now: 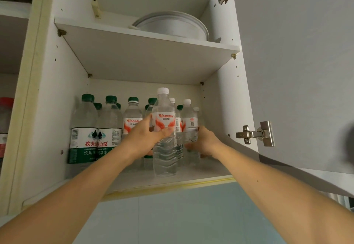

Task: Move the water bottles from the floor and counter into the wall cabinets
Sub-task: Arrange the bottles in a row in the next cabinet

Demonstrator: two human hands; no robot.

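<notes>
Standing upright near front edge of cabinet's lower shelf [201, 176]: white-capped water bottle [164, 148], left hand [145, 138] curled round its middle, thumb across label. Right hand [203, 144] wrapped round lower part of second white-capped bottle [189, 127], just right and farther back. Green-capped bottles [84, 128] in rows at left. White dish [172, 25] on upper shelf. Cabinet door [298, 71] open at right.

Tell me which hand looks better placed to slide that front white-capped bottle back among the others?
The left hand, probably: its fingers and thumb already grip the front Wahaha bottle at the label. The right hand is holding another bottle further back.
</notes>
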